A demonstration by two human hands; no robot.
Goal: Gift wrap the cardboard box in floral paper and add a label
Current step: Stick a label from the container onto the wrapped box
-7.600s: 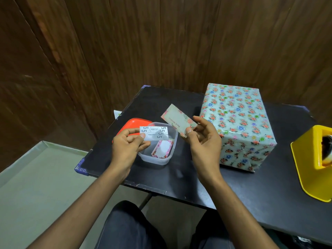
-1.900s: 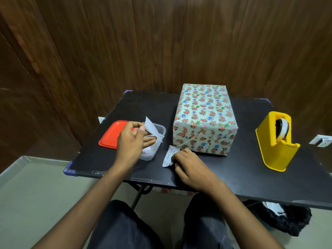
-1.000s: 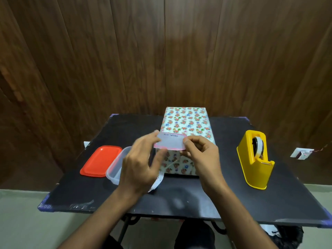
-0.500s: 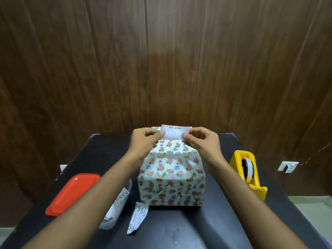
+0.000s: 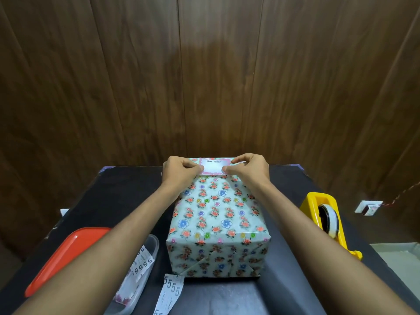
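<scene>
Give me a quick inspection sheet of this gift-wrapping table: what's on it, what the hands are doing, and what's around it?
Surface: black table, dark and mostly bare.
Job's things: wrapped box fully covered in floral paper; pink-edged label held at the far end of its top.
Clutter: red lid, clear container with stickers inside, backing strip printed with 5s, yellow tape dispenser.
Grippers: left hand and right hand each pinch one end of the label.
Cables: red-and-white wire running to a wall socket.
Surroundings: wooden wall panels behind.
</scene>
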